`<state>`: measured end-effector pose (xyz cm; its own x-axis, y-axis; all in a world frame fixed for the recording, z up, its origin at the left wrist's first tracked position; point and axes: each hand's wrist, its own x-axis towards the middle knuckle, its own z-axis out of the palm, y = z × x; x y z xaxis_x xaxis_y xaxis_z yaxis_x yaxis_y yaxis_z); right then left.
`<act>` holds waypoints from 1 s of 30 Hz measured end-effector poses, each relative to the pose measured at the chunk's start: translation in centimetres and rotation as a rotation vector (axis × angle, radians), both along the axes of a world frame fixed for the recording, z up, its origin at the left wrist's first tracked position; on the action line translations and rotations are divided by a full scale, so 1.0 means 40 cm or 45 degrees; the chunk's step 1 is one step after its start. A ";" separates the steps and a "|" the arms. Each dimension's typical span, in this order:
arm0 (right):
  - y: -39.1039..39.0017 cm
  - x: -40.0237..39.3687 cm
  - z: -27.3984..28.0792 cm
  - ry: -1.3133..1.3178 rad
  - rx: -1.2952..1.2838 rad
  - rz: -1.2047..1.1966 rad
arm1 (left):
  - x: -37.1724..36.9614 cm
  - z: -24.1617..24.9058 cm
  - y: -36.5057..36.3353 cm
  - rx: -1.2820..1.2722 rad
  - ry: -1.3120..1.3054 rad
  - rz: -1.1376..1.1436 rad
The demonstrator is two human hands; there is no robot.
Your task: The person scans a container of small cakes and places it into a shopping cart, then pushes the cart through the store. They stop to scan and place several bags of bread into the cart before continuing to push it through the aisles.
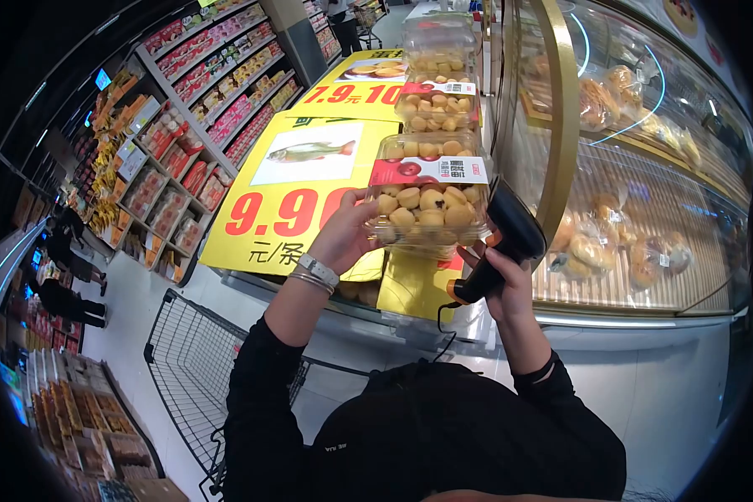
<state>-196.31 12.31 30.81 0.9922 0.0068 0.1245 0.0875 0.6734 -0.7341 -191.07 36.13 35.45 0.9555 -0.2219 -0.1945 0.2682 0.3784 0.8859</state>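
Observation:
My left hand (347,233) grips the left side of a clear plastic box of small round cakes (431,197), its fingers closed on the edge. A red and white label band runs across the lid. In my right hand (510,284) is a black barcode scanner (510,238) with orange trim, its head close to the right side of the box. A thin cable hangs from the scanner's handle. Behind the held box, more boxes of the same cakes (439,105) stand in a row on the counter.
Yellow price signs (293,188) lie left of the boxes. A glass bakery case (627,209) with bagged bread rises at the right behind a gold frame. A wire shopping cart (197,368) stands at lower left. Stocked shelves (217,75) and several people are farther off.

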 end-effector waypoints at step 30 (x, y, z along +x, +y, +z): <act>0.323 -0.130 -0.049 -0.170 0.089 0.999 | -0.509 -0.174 0.039 -0.074 -0.689 0.780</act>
<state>-201.49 25.24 28.87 0.6775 0.6849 0.2680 -0.3468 0.6188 -0.7048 -211.43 37.70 28.48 0.8690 0.3742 0.3237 -0.4597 0.3688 0.8079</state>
